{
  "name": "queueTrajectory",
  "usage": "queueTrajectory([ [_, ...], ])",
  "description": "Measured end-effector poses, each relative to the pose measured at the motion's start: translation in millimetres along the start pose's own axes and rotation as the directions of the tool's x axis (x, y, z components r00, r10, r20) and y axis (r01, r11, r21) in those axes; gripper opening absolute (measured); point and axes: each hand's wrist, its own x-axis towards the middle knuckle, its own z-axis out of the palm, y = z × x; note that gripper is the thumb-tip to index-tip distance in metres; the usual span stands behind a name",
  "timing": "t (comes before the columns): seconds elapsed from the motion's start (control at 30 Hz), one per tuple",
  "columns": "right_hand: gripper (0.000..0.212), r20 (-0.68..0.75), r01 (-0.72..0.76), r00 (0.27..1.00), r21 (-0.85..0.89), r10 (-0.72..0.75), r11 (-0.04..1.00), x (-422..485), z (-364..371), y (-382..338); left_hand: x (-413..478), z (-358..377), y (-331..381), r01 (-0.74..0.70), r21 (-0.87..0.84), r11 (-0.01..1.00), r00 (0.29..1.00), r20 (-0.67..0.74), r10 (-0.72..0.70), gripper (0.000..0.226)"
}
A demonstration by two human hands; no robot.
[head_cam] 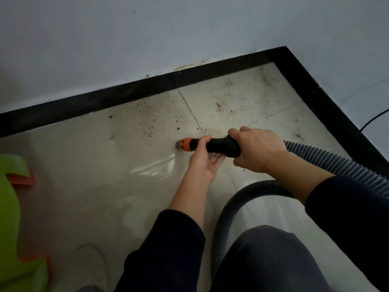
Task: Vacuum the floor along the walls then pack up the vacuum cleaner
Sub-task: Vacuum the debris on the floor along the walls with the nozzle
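Observation:
A black vacuum nozzle handle (219, 145) with an orange collar (186, 144) points left, its tip low over the pale tiled floor (105, 165). My left hand (203, 160) holds the handle from below, just behind the collar, thumb over the top. My right hand (255, 149) grips the thick rear end where the grey ribbed hose (328, 160) joins. The hose loops back past my knee (269, 260). Dark crumbs of dirt (151, 121) lie scattered on the tiles between the nozzle and the wall.
A black skirting board (126, 92) runs along the white wall and turns at a corner (286, 51) on the right. A thin black cable (374, 119) crosses the right wall. A green and orange object (14, 207) sits at the left edge.

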Motion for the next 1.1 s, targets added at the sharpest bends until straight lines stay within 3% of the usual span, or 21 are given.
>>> queueTrajectory([
  [0.53,0.042,-0.019,-0.088,0.996,0.036,0.089,0.995,-1,13,7,12,12,-3,0.031,0.11,0.993,0.999,0.018,-0.033,0.026],
  [0.7,0.04,-0.025,-0.056,0.998,0.074,0.058,0.996,6,16,-4,11,1,6,0.002,0.083,0.997,1.0,-0.021,0.0,0.019],
  [1.1,0.042,-0.037,0.068,0.997,0.103,-0.064,0.992,23,9,-38,-4,-30,31,-0.067,-0.057,0.996,0.996,-0.07,0.063,0.027],
])
